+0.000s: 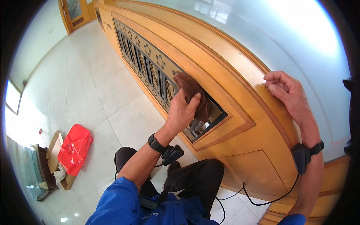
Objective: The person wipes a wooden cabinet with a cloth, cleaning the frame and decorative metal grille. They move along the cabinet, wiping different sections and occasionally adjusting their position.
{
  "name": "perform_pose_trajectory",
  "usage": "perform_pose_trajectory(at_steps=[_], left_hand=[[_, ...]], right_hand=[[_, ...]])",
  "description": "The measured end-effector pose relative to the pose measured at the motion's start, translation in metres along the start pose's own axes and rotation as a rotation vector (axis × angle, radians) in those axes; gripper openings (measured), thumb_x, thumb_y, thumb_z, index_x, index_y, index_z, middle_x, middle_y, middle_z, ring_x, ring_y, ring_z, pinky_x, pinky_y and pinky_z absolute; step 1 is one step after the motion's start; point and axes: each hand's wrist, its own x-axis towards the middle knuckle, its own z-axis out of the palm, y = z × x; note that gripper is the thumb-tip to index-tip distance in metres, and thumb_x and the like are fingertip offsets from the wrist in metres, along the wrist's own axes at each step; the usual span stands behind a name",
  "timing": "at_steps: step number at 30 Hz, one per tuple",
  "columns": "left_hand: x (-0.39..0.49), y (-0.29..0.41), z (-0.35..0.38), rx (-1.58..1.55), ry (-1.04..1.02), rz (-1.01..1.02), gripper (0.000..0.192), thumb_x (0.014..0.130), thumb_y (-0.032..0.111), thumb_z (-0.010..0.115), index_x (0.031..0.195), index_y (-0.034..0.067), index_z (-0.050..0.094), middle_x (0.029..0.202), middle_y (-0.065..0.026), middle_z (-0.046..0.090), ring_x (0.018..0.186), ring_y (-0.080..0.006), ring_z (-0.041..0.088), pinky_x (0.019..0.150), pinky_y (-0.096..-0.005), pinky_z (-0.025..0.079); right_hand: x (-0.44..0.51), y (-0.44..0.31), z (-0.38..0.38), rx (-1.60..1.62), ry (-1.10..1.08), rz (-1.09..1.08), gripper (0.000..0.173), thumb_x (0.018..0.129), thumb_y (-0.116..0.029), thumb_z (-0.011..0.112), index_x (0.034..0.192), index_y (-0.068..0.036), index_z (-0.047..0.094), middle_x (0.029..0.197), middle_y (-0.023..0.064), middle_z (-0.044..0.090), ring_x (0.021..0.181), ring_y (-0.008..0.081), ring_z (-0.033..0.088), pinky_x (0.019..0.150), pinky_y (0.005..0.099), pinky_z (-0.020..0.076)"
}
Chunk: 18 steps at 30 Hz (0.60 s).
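Note:
My left hand [182, 111] grips a brown cloth [192, 94] and presses it against the near end of a decorative grille [153, 71]. The grille has gold-toned flower shapes, dark slots and scrollwork, and is set in a wooden frame [225, 105]. Cloth and hand hide part of it. At the corner beside the cloth, a shiny dark-edged surface [200, 128] reflects light. My right hand [288, 91] rests on the wooden ledge [239, 60] above, by the frosted glass [303, 50]. Its fingers are loosely curled, with nothing visible in them.
A red plastic bag [75, 149] lies on an open cardboard box [67, 181] on the pale tile floor [121, 109]. Beside the box stands a dark-framed glass piece [39, 171]. Black cables [261, 204] hang from my wrist devices near my knees. A wooden door [76, 14] is far off.

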Motion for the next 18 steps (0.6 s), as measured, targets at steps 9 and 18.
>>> perform_pose_trajectory(at_steps=[9, 18], left_hand=[[-0.027, -0.038, 0.013, 0.214, 0.006, -0.031, 0.032, 0.102, 0.017, 0.066, 0.126, -0.003, 0.061, 0.115, -0.0249, 0.073, 0.108, -0.0446, 0.070, 0.091, -0.0477, 0.055], [-0.035, -0.018, 0.019, 0.082, 0.019, 0.028, 0.034, 0.100, 0.013, 0.068, 0.129, -0.004, 0.060, 0.116, -0.0240, 0.071, 0.109, -0.0445, 0.068, 0.096, -0.0461, 0.053]], right_hand=[[0.002, 0.005, -0.002, -0.032, -0.015, -0.063, 0.024, 0.104, -0.020, 0.067, 0.119, -0.002, 0.072, 0.105, -0.0003, 0.070, 0.096, 0.0067, 0.063, 0.090, 0.0251, 0.0517], [0.006, 0.010, -0.004, -0.035, -0.015, -0.079, 0.027, 0.103, -0.019, 0.068, 0.121, 0.001, 0.071, 0.097, 0.0002, 0.072, 0.090, 0.0059, 0.063, 0.085, 0.0251, 0.0517]])
